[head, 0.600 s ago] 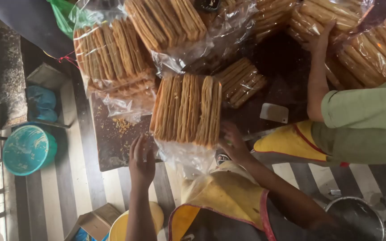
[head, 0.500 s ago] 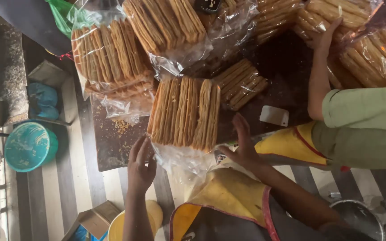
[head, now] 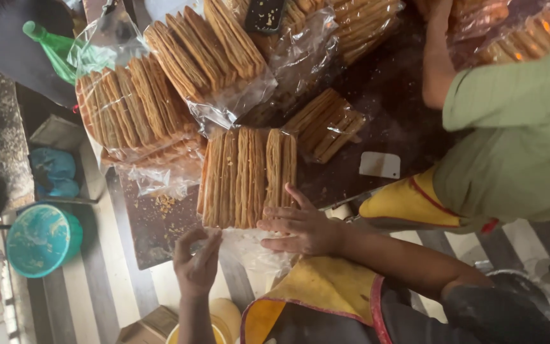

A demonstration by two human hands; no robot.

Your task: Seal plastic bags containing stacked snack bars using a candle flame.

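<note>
A block of long tan biscuit sticks [head: 246,178] stands on edge in rows inside a clear plastic bag [head: 249,245] on the dark table [head: 160,229]. My right hand [head: 300,226] lies flat with fingers spread against the near end of the block, on the bag's loose mouth. My left hand [head: 195,261] is just left of the bag's mouth, thumb and fingers pinched together on the thin plastic edge. I wear a yellow and dark apron [head: 326,306].
More bagged biscuit stacks [head: 141,108] fill the table's far side, plus a loose bundle [head: 326,124]. A white scraper [head: 380,164] lies to the right. A co-worker in a green shirt [head: 510,134] reaches across on the right. A teal bucket [head: 42,239] stands on the floor.
My right hand slid left from the bag's right corner onto the near end of the biscuit block. My left hand's fingers closed into a pinch at the plastic.
</note>
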